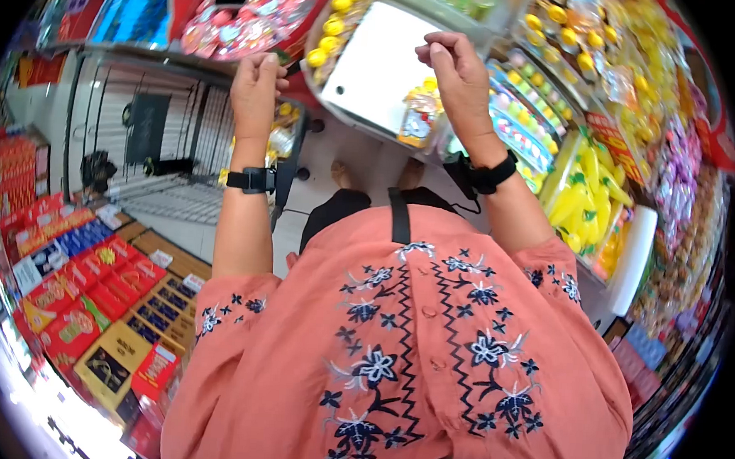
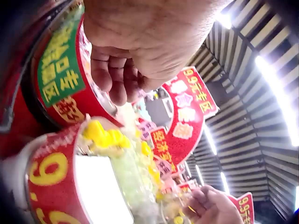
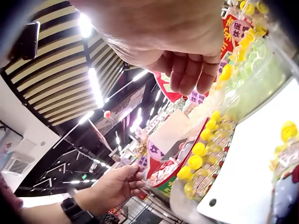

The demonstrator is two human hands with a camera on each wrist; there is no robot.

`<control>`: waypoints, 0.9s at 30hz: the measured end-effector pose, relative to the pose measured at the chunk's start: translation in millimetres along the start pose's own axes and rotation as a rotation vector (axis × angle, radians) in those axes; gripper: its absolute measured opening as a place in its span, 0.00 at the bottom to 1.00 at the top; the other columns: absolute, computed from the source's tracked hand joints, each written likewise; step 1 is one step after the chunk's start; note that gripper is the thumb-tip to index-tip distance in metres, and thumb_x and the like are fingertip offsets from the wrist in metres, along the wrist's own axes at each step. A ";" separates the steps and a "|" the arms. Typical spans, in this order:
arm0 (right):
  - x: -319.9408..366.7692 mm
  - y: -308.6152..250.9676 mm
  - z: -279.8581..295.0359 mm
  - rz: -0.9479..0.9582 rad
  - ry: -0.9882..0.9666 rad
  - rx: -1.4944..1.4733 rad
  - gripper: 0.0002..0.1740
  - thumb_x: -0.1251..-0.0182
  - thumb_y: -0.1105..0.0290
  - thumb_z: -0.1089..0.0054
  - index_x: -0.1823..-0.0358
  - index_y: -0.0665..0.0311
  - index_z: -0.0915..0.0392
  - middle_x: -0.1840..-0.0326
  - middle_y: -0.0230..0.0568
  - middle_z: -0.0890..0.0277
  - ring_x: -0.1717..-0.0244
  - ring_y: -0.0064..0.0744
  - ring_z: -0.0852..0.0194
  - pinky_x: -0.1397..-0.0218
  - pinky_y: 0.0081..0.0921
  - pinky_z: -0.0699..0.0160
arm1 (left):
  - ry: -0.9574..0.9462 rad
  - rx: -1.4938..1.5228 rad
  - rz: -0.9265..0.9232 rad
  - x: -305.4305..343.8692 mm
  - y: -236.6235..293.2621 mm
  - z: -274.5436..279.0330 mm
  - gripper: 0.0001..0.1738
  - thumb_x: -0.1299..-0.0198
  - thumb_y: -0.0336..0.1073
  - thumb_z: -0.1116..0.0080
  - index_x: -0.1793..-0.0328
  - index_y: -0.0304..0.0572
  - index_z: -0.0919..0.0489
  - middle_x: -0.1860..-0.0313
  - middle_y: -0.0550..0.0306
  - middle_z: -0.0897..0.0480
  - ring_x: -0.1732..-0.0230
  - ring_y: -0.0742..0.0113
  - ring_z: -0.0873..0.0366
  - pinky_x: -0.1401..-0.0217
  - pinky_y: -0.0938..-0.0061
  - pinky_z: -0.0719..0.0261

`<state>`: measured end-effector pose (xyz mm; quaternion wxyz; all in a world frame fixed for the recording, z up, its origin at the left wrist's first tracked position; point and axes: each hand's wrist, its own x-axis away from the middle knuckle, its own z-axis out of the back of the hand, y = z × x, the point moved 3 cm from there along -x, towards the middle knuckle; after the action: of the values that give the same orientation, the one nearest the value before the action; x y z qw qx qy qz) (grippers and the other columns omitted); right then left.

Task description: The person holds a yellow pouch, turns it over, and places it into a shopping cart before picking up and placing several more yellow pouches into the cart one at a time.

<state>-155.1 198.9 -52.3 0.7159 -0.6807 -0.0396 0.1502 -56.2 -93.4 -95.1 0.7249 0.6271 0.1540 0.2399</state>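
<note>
In the head view the left hand [image 1: 256,95] hangs in the air near a bin of pink and red packets [image 1: 258,24], its fingers loosely curled, with nothing seen in it. To the right, the other hand [image 1: 462,85] hovers over the right side of a white board [image 1: 376,60], fingers bent and holding nothing visible. A small clear packet with yellow tops [image 1: 419,120] lies at the board's near edge, below the right hand and apart from it. The right wrist view shows bent fingers of the right hand [image 3: 163,37] above yellow-topped packets [image 3: 198,149].
Yellow banana-shaped goods [image 1: 590,191] and small bottles with coloured tops [image 1: 523,113] are at right. A wire rack [image 1: 152,135] stands at left, above red boxes [image 1: 103,270]. Red price signs [image 2: 184,107] rise behind the bins.
</note>
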 end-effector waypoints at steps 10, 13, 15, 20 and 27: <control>52.6 24.0 -142.2 -0.190 -0.640 0.072 0.12 0.29 0.68 0.44 0.49 0.66 0.23 0.65 0.41 0.17 0.64 0.29 0.18 0.56 0.26 0.21 | 0.222 -0.143 0.405 51.5 -161.7 180.3 0.17 0.32 0.46 0.40 0.53 0.37 0.21 0.67 0.59 0.16 0.70 0.75 0.18 0.74 0.81 0.24; 62.3 37.5 -164.3 -0.183 -0.836 0.252 0.14 0.26 0.68 0.46 0.46 0.69 0.24 0.62 0.35 0.20 0.62 0.22 0.21 0.54 0.22 0.21 | 0.121 -0.310 0.547 70.8 -213.2 193.0 0.20 0.35 0.46 0.38 0.48 0.35 0.20 0.63 0.52 0.14 0.65 0.65 0.15 0.68 0.72 0.20; 66.5 42.1 -171.7 -0.225 -0.865 0.285 0.15 0.27 0.66 0.46 0.48 0.69 0.24 0.64 0.40 0.20 0.64 0.28 0.20 0.56 0.26 0.21 | 0.017 -0.528 0.543 81.5 -253.1 200.1 0.23 0.37 0.46 0.38 0.45 0.34 0.20 0.58 0.44 0.13 0.58 0.55 0.14 0.60 0.65 0.17; 75.7 62.6 -178.5 -0.386 -0.824 0.269 0.14 0.29 0.65 0.46 0.50 0.68 0.23 0.68 0.43 0.20 0.69 0.31 0.21 0.61 0.29 0.23 | -0.219 -0.894 0.701 103.5 -349.4 213.2 0.28 0.44 0.48 0.36 0.44 0.32 0.18 0.45 0.31 0.17 0.41 0.38 0.20 0.38 0.56 0.22; 82.0 77.5 -176.0 -0.592 -0.834 0.276 0.14 0.25 0.66 0.48 0.47 0.68 0.24 0.60 0.36 0.20 0.64 0.23 0.21 0.57 0.22 0.20 | -0.336 -0.862 0.800 127.9 -343.5 200.4 0.33 0.48 0.52 0.30 0.46 0.29 0.17 0.44 0.31 0.18 0.40 0.40 0.20 0.37 0.58 0.22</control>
<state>-43.6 53.7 -153.3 0.7340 -0.4224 -0.4914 0.2035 209.1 -225.4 -389.5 0.7815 0.3157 -0.3207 0.4322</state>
